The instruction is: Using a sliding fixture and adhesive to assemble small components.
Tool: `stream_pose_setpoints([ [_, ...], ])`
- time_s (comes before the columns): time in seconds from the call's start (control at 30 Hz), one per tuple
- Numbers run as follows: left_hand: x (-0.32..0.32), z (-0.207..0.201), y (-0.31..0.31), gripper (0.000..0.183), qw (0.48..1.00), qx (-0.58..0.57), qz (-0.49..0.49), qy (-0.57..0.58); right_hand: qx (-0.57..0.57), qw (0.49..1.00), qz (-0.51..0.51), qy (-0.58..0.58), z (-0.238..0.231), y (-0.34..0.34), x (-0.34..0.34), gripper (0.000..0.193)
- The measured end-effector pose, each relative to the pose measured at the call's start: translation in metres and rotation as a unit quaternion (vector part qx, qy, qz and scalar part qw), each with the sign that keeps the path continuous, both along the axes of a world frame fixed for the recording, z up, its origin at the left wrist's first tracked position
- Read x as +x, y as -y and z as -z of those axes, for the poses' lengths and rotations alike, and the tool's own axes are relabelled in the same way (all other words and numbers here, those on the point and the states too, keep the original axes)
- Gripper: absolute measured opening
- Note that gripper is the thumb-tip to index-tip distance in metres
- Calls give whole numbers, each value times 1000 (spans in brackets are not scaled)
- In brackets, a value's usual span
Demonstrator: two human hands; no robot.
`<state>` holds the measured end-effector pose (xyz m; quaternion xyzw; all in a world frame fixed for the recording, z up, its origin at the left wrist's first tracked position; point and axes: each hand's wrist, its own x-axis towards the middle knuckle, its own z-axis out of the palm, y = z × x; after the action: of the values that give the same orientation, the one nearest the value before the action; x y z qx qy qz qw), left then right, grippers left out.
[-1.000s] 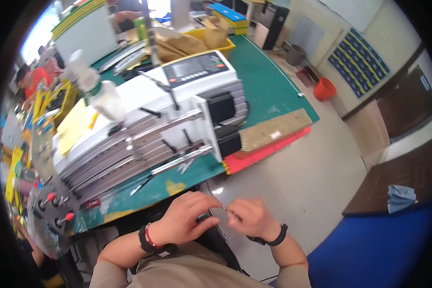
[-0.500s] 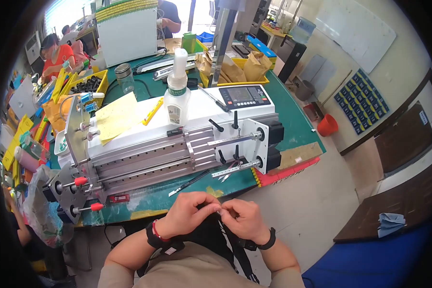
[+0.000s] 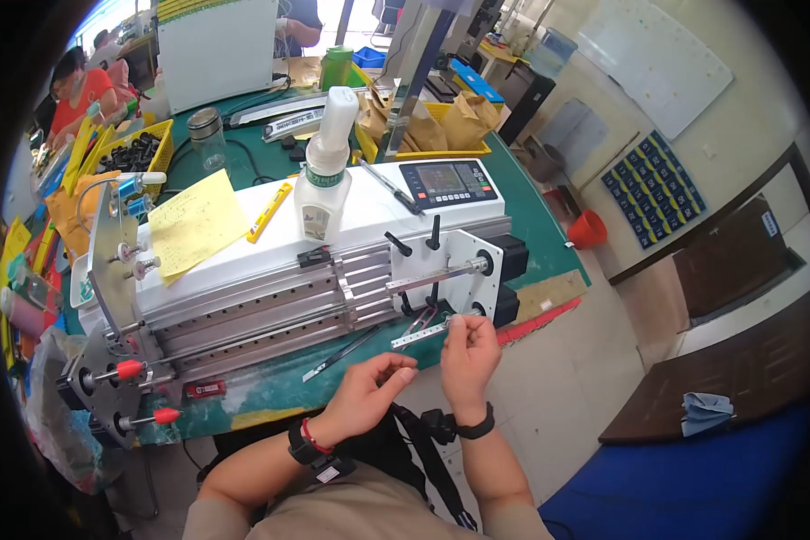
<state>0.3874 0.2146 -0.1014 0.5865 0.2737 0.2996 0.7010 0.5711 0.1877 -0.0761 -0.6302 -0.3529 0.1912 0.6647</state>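
Note:
In front of me lies a machine with metal rails (image 3: pixel 243 315) and a white housing (image 3: pixel 369 193). My right hand (image 3: pixel 471 360) is raised to its lower right side, thumb and fingers pinched together at the inner end of the lower slotted metal bar (image 3: pixel 418 337). Whatever sits in that pinch is hidden or too small to name. My left hand (image 3: pixel 369 391) hovers just off the bench's front edge, fingers curled, thumb and forefinger a little apart, nothing visible between them. A craft knife (image 3: pixel 337 355) and pink-handled tweezers (image 3: pixel 420 319) lie near both hands.
On the housing stand a white bottle (image 3: pixel 322 193), a yellow note (image 3: pixel 192 225), a yellow cutter (image 3: pixel 269 213) and a pen (image 3: pixel 391 187). Black levers (image 3: pixel 434 232) and motors (image 3: pixel 510 258) stick out at the right. Red-tipped rods (image 3: pixel 166 415) project at the left. People work behind.
My hands were together below the bench edge and have parted. The right one has moved up and right to the lower slotted bar; the left stays low. The view has shifted slightly.

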Motion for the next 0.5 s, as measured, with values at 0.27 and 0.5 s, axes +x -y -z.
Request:
stream_pose_setpoints([
  [0.27,40,-30,0,45,915,-304,97,246,-10,976,-117,-181,-6,87,-17,13],
  [0.5,-95,-25,11,24,867,-324,192,327,-45,936,-128,-324,-11,48,-28,12],
])
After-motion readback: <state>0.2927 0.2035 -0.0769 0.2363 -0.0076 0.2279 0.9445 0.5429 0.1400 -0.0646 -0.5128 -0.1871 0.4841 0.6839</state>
